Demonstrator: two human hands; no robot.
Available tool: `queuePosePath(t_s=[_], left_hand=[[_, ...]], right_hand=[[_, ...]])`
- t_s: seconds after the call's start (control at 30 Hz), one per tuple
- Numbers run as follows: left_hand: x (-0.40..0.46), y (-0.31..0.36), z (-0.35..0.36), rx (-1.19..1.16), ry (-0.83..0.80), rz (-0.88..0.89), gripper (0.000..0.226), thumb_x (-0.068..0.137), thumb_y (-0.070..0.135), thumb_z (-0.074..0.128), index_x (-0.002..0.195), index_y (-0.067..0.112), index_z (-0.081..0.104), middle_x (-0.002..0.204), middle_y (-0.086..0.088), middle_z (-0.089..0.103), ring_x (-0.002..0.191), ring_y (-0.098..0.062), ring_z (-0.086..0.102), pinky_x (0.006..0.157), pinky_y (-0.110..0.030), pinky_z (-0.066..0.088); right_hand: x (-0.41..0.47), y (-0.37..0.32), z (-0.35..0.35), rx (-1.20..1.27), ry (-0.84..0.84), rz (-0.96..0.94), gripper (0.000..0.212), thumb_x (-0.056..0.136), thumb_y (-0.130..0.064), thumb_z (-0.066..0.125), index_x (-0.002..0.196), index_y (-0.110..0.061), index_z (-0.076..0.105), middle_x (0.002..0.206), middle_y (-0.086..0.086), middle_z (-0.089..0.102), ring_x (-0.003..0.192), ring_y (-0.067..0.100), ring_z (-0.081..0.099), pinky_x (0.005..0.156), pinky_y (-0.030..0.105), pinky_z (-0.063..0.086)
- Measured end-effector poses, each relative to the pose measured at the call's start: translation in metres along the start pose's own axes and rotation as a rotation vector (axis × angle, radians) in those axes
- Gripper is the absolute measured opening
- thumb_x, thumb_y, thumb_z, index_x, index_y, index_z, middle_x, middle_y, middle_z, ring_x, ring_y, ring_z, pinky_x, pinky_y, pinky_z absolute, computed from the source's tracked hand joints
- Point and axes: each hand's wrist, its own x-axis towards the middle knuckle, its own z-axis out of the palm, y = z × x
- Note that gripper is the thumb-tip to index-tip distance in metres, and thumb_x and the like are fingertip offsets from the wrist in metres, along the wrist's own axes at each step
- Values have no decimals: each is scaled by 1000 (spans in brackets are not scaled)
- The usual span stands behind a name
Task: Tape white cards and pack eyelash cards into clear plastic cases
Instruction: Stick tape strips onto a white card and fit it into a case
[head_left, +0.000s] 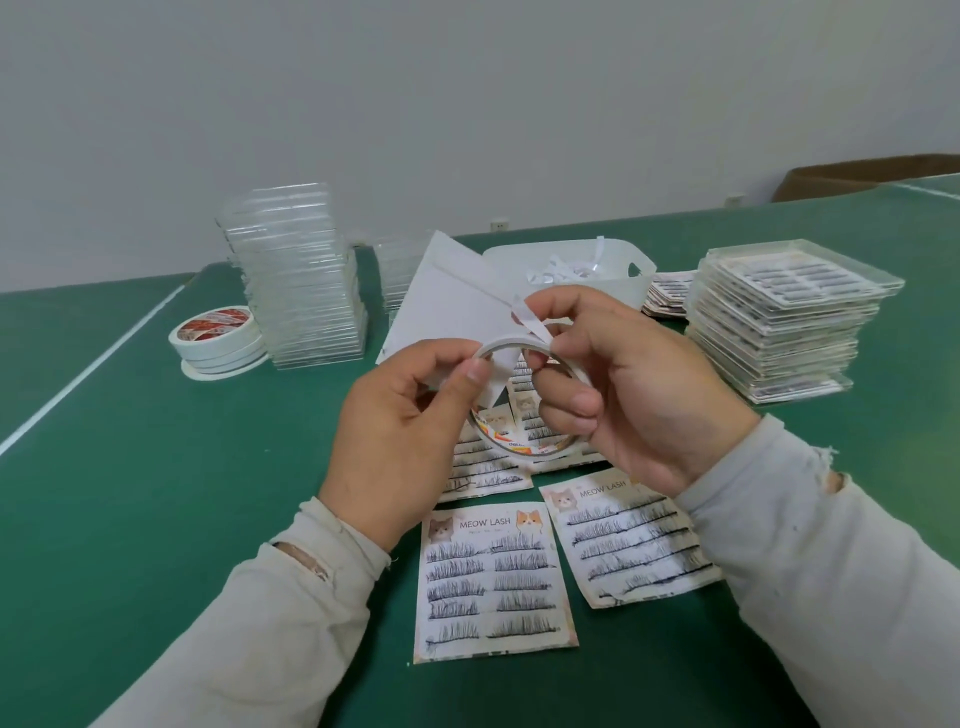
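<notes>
The step in hand looked to be freeing the tape's end; it would go best with the roll braced firmly and the strip peeled slowly, kept off the fingers. The left hand (410, 431) pinched the tape roll (524, 395) at its upper left rim, fingers (475, 370) curled. The right hand (623, 384) gripped the roll's right side, thumb and forefinger nipping the lifted tape end (527, 323). The roll hung above the surface (156, 493), over the eyelash cards (493, 577); a white card (457, 296) stood just behind.
</notes>
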Motion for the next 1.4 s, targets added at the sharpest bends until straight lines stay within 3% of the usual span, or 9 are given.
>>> queuePosePath(t_s=[0.3, 0.43, 0.6, 0.77, 0.87, 0.97, 1.1, 1.23, 1.4], left_hand=[[0, 1, -1, -32, 13, -16, 14, 90, 32, 67, 102, 38, 73, 93, 17, 76, 76, -12, 68, 76, -25, 57], [3, -2, -3, -30, 137, -71, 30, 102, 16, 56, 115, 42, 67, 114, 22, 70, 74, -10, 69, 70, -14, 51], [4, 1, 0, -125, 190, -116, 54, 97, 3, 63, 121, 50, 52, 123, 22, 61, 74, -15, 75, 69, -25, 60], [8, -1, -1, -392, 241, -282, 59, 90, -3, 70, 128, 34, 44, 123, 3, 66, 95, -22, 76, 71, -32, 62], [8, -1, 1, -493, 194, -347, 40, 96, -1, 62, 129, 17, 49, 118, -8, 73, 94, -29, 76, 71, -30, 61], [5, 0, 6, -544, 140, -342, 31, 102, 2, 54, 131, 14, 49, 114, -7, 75, 96, -31, 75, 75, -33, 62], [4, 3, 8, -543, 104, -327, 26, 108, 10, 44, 131, 16, 51, 115, -6, 76, 101, -28, 74, 78, -32, 61], [3, 3, 10, -517, 95, -367, 27, 111, 17, 36, 125, 18, 59, 110, -7, 77, 97, -23, 75, 78, -29, 61], [6, 3, 3, -416, 165, -359, 18, 104, 16, 54, 108, 18, 71, 103, -1, 78, 92, -15, 75, 69, -23, 59]], right_hand=[[-5, -8, -5, -79, -87, 1, 46, 82, -3, 45, 125, -13, 56, 67, 12, 58, 42, 14, 34, 45, 27, 27], [-8, -26, -28, -866, 53, -177, 37, 88, -13, 59, 122, -26, 57, 78, 3, 73, 59, 12, 60, 56, 22, 43], [-6, -10, -34, -1530, -96, 158, 36, 89, -20, 66, 121, -34, 55, 86, -8, 71, 70, 1, 60, 64, 19, 46], [-5, -15, -35, -1441, 26, 49, 9, 88, -36, 70, 95, -32, 65, 77, -15, 67, 67, -2, 60, 64, 19, 43], [1, -8, -26, -1178, 236, -167, 28, 93, -38, 68, 75, -16, 64, 61, -9, 58, 52, 3, 49, 59, 26, 44], [3, 6, -12, -983, 306, -131, 51, 102, -43, 52, 63, -12, 59, 50, -6, 56, 42, 2, 46, 59, 27, 40], [4, 20, 0, -804, 300, -138, 36, 98, -46, 57, 81, -16, 65, 64, -4, 64, 48, 3, 52, 58, 27, 41], [5, 21, -1, -705, 288, -208, 10, 91, -20, 74, 91, -13, 66, 66, -1, 65, 57, 12, 58, 55, 27, 49], [5, 12, -16, -571, 262, -117, 5, 94, -8, 69, 89, -10, 71, 57, -3, 59, 46, 8, 51, 47, 20, 46]])
